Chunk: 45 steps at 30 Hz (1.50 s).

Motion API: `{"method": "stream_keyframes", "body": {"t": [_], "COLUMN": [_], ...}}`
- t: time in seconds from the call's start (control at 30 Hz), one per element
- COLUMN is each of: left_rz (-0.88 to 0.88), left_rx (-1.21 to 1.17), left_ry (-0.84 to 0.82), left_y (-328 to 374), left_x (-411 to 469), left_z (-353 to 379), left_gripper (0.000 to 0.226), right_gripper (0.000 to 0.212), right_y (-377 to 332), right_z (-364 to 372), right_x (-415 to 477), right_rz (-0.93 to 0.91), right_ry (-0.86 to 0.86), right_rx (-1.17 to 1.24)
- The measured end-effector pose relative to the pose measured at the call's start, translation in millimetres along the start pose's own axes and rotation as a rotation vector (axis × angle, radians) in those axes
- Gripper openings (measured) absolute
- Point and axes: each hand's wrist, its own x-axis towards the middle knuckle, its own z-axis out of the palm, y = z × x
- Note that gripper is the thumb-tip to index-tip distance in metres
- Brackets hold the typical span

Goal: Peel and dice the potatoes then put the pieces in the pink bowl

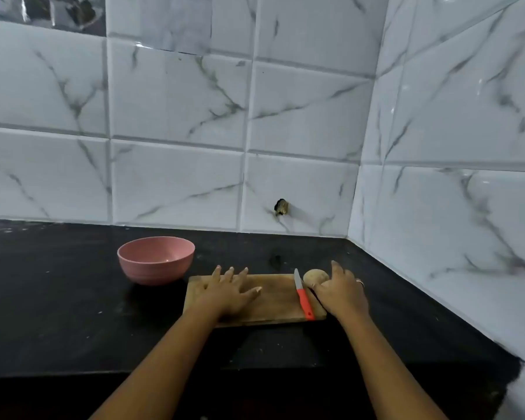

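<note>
Potato [314, 275] is round, loosely cupped by my right hand [343, 295]; it can roll onto the knife [304, 298]; left hand [225, 294] lies flat.

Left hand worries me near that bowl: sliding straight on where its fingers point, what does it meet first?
Likely the tiled wall; the left hand would cross black counter, passing right of the pink bowl.

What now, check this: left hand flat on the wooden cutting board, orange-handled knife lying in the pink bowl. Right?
No. The head view shows the orange-handled knife lying on the wooden cutting board, not in the pink bowl; the left hand is flat there.
</note>
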Motion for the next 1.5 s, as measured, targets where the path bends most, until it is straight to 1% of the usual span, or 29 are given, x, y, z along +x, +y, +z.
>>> {"method": "stream_keyframes", "body": {"t": [0.07, 0.2, 0.37, 0.43, 0.5, 0.57, 0.63, 0.7, 0.73, 0.83, 0.9, 0.93, 1.0, 1.07, 1.1, 1.17, 1.2, 1.23, 1.27, 1.33, 1.37, 1.43, 1.5], "left_rz": [-0.009, -0.016, -0.006, 0.001, 0.009, 0.018, 0.026, 0.048, 0.067, 0.145, 0.18, 0.195, 0.239, 0.275, 0.286, 0.302, 0.304, 0.307, 0.304, 0.287, 0.277, 0.273, 0.284], "left_rx": [0.006, 0.064, 0.09, 0.098, 0.1, 0.105, 0.1, 0.066, 0.035, -0.165, -0.329, -0.375, -0.397, -0.38, -0.362, -0.327, -0.33, -0.352, -0.387, -0.466, -0.495, -0.536, -0.589], "left_ry": [-0.024, -0.002, 0.0, -0.006, -0.011, -0.01, 0.007, 0.046, 0.094, 0.3, 0.373, 0.377, 0.36, 0.336, 0.325, 0.322, 0.325, 0.331, 0.333, 0.328, 0.316, 0.256, 0.199], "left_y": [-3.6, -8.5, -9.3, -9.8, -11.6, -13.4, -16.9, -22.3, -25.9, -36.1, -40.1, -41.2, -42.3, -43.0, -43.0, -42.2, -41.7, -40.5, -39.3, -35.0, -31.8, -24.1, -17.6], "left_x": [-1.9, -2.1, -3.4, -5.6, -7.8, -11.1, -14.6, -16.7, -17.9, -20.4, -21.3, -21.5, -21.2, -20.3, -20.4, -20.7, -21.1, -22.2, -22.5, -22.8, -22.9, -22.4, -21.2], "left_z": [6.2, 14.7, 15.3, 14.2, 13.6, 14.2, 15.6, 17.8, 19.2, 22.8, 23.6, 23.6, 23.9, 25.9, 26.4, 27.4, 27.5, 26.8, 25.6, 20.2, 16.8, 10.6, 8.4], "left_gripper": [0.069, 0.067, 0.068, 0.068, 0.068, 0.068, 0.067, 0.065, 0.062, 0.05, 0.049, 0.049, 0.049, 0.049, 0.049, 0.05, 0.049, 0.047, 0.043, 0.035, 0.033, 0.035, 0.039], "right_gripper": [0.068, 0.062, 0.067, 0.071, 0.07, 0.068, 0.069, 0.071, 0.072, 0.071, 0.067, 0.065, 0.069, 0.077, 0.078, 0.068, 0.062, 0.057, 0.053, 0.048, 0.047, 0.043, 0.042], "right_y": [5.2, 11.8, 13.6, 9.5, 0.1, -13.1, -28.7, -44.4, -51.6, -66.8, -72.3, -74.0, -74.8, -72.1, -69.7, -59.2, -53.1, -46.7, -40.5, -33.9, -34.1, -35.4, -36.3], "right_z": [4.8, 12.5, 10.8, 7.9, 4.7, 3.7, 6.6, 11.2, 14.5, 25.2, 28.9, 29.9, 29.2, 26.3, 23.8, 17.3, 13.4, 9.9, 7.5, 6.8, 8.3, 11.3, 10.0], "right_x": [-2.0, -5.4, -5.9, -8.9, -12.4, -16.8, -22.2, -27.7, -30.1, -32.8, -34.4, -33.7, -31.7, -30.0, -30.4, -28.8, -28.3, -27.9, -27.9, -31.9, -35.1, -40.1, -42.6], "right_rz": [0.027, 0.032, 0.039, 0.004, -0.09, -0.219, -0.338, -0.399, -0.422, -0.475, -0.494, -0.504, -0.505, -0.496, -0.478, -0.411, -0.368, -0.328, -0.3, -0.249, -0.235, -0.205, -0.165], "right_ry": [0.014, 0.031, 0.104, 0.157, 0.174, 0.129, 0.011, -0.124, -0.163, -0.239, -0.284, -0.288, -0.318, -0.374, -0.382, -0.333, -0.289, -0.234, -0.19, -0.186, -0.201, -0.193, -0.155], "right_rx": [0.041, 0.084, 0.194, 0.27, 0.328, 0.344, 0.334, 0.313, 0.298, 0.212, 0.152, 0.14, 0.152, 0.184, 0.222, 0.33, 0.342, 0.292, 0.19, 0.005, -0.048, -0.095, -0.086]}}
